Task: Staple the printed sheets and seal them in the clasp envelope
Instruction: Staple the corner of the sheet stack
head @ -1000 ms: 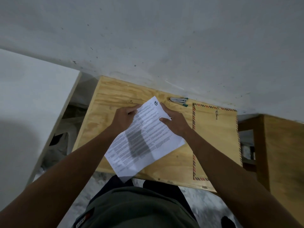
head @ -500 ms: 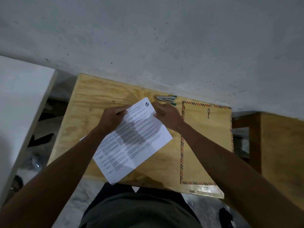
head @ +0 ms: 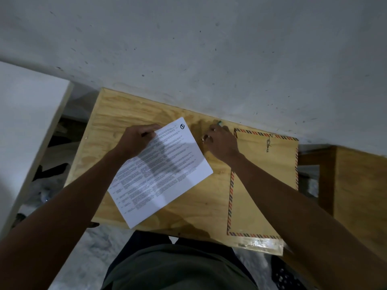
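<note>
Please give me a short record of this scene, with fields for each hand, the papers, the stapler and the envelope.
left hand: pinches top edge of printed sheets
right hand: off the sheets, closed over the stapler
stapler: mostly hidden, green tip showing
clasp envelope: flat on plywood table, clasp side up, under right forearm

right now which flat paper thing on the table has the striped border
The clasp envelope, lying at the table's right under the right forearm; its edges carry red and dark stripes. The printed sheets held by the left hand are plain white.
</note>
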